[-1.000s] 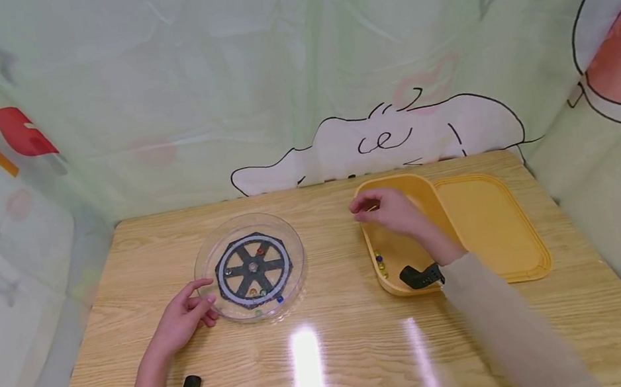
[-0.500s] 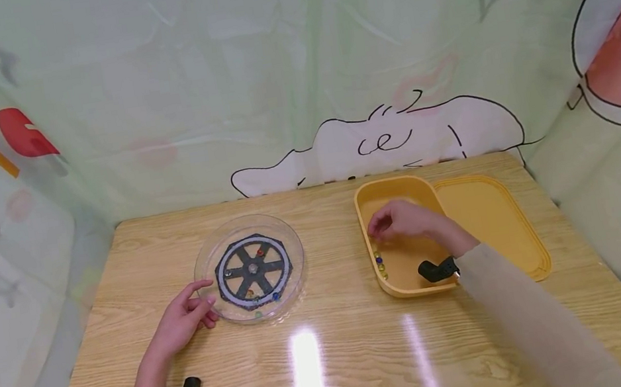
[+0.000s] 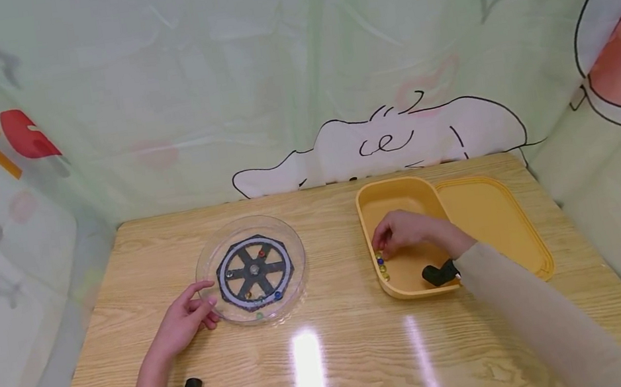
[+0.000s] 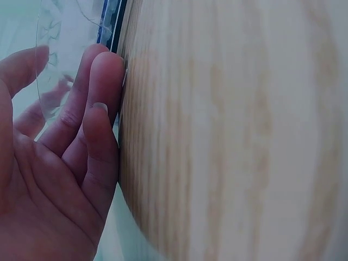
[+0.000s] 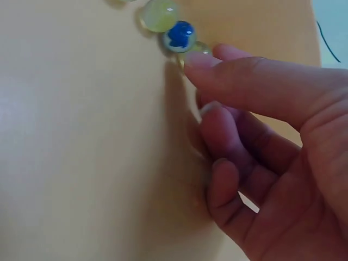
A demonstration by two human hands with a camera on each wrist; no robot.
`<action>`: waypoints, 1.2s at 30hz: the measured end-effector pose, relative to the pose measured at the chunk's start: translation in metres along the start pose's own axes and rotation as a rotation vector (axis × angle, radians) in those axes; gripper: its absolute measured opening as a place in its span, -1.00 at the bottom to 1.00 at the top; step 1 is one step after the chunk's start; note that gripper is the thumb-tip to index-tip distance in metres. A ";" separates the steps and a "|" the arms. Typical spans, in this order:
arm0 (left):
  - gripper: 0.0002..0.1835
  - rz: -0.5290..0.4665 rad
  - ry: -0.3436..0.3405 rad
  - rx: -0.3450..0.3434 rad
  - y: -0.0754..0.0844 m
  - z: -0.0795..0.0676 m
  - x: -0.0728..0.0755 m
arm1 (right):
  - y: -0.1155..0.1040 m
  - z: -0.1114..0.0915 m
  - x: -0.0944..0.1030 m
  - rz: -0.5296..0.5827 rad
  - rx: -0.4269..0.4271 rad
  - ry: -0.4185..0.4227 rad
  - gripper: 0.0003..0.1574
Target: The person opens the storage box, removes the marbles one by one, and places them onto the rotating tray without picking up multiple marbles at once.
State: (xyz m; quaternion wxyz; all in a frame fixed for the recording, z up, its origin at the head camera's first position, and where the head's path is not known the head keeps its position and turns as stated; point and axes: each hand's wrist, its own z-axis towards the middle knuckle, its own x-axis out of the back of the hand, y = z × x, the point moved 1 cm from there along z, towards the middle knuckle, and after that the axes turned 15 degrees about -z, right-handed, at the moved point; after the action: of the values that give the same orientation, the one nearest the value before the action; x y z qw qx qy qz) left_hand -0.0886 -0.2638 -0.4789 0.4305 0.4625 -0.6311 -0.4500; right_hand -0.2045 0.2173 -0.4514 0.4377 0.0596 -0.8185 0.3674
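Note:
In the head view my left hand (image 3: pixel 181 320) rests on the table beside a round clear dish (image 3: pixel 202 258), its loosely bent fingers against the near left rim. The dish contains a dark spoked wheel shape (image 3: pixel 254 269) with a pale ring, plus several small marbles, among them a red marble (image 3: pixel 262 253) and a blue marble (image 3: pixel 278 295). My right hand (image 3: pixel 406 230) reaches into a yellow bin (image 3: pixel 400 188). Its thumb and forefinger pinch a yellowish marble (image 5: pixel 199 50), partly hidden by the thumb. A blue-and-white marble (image 5: pixel 180 37) and a pale yellow marble (image 5: pixel 159 15) line up beside it.
Right of the bin lies a flat yellow lid (image 3: pixel 485 214). The wooden table (image 3: pixel 358 353) spreads in front of both containers. A printed cloth (image 3: pixel 210 88) hangs behind the table and along its sides.
My right hand has come down and toward me into the bin, from above its far left rim to the marbles along its left wall. The left hand stays at the dish.

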 end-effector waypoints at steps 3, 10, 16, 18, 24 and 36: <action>-0.57 0.000 0.001 0.001 0.000 0.000 0.000 | 0.001 0.001 -0.002 -0.017 -0.007 0.012 -0.78; -0.56 0.006 0.002 0.005 0.000 -0.001 0.000 | 0.000 0.002 -0.003 -0.031 -0.026 0.012 -0.81; -0.56 0.014 0.001 0.003 0.001 -0.001 0.000 | -0.002 -0.001 -0.001 -0.002 -0.018 0.028 -0.81; -0.56 0.014 -0.001 0.004 0.001 -0.001 0.000 | -0.002 -0.003 0.001 0.006 -0.010 0.034 -0.81; -0.56 0.016 0.001 0.013 0.002 -0.002 0.000 | 0.000 -0.010 0.005 0.017 -0.012 0.072 -0.84; -0.56 0.028 0.001 0.010 0.004 -0.002 0.000 | -0.022 -0.028 0.024 0.102 -0.010 0.183 -0.78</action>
State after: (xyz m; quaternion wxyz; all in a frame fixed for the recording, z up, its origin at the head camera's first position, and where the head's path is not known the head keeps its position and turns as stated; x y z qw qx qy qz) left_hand -0.0879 -0.2638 -0.4749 0.4347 0.4559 -0.6397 -0.4405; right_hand -0.1911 0.2249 -0.4110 0.4916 -0.0183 -0.7790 0.3889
